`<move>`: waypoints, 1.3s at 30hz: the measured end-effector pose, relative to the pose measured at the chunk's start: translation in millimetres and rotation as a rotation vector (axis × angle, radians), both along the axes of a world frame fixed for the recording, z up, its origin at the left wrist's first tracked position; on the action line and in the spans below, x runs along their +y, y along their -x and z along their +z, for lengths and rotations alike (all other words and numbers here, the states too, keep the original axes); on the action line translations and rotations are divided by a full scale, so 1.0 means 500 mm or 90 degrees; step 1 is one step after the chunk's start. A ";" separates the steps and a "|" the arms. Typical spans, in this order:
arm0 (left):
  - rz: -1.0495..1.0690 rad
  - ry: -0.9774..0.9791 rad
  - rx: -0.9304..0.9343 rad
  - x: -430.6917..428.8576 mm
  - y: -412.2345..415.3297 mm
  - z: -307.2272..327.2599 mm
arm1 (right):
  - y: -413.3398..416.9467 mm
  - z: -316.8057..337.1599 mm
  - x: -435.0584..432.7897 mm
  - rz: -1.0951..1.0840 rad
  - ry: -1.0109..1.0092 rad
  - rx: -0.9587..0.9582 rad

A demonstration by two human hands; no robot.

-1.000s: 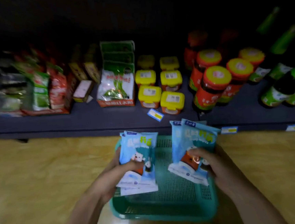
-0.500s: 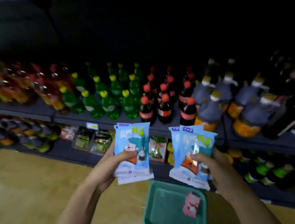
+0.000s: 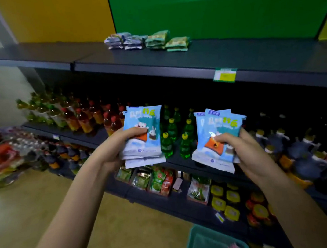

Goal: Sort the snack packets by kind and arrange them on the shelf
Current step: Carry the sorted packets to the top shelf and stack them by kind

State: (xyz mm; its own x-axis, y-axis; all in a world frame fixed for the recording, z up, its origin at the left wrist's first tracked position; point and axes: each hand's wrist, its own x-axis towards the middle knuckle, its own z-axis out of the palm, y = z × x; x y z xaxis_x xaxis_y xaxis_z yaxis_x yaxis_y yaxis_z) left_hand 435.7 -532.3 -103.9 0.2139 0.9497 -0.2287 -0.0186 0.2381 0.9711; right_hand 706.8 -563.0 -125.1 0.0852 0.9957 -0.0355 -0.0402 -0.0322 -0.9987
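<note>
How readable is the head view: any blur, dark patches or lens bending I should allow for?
Head view: the light blue snack packets in the left hand and right hand are sharp; the left edge smears with motion blur; the lower shelves sit in deep shadow, dark bottles barely legible; the dark grey top shelf looks skewed, likely wide-angle distortion.

Top shelf [image 3: 242, 57] lies bare at ten and at two o'clock, room to reach in. Stacked packets [image 3: 147, 41] block twelve. Below, bottles [image 3: 171, 135] crowd nine through three.
</note>
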 end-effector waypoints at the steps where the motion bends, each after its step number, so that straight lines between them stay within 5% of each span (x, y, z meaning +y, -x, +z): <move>1: -0.001 -0.002 -0.002 0.012 0.023 0.004 | 0.016 0.002 0.009 -0.005 0.004 -0.005; 15: -0.148 -0.039 -0.031 0.316 0.164 0.186 | 0.147 0.183 0.200 -0.148 -0.078 0.064; 30: -0.245 -0.073 -0.066 0.607 -0.147 0.296 | -0.049 0.309 0.491 -0.251 -0.041 0.075; 39: -0.232 -0.028 0.022 0.777 -0.337 0.292 | -0.175 0.293 0.672 -0.283 0.053 0.020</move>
State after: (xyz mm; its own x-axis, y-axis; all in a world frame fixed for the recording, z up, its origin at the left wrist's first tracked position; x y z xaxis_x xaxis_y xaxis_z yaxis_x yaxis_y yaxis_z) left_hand 604.3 -143.6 42.4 0.5324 0.8220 -0.2023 0.0930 0.1807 0.9791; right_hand 794.3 -226.9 21.3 0.5014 0.8563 -0.1242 -0.0993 -0.0857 -0.9914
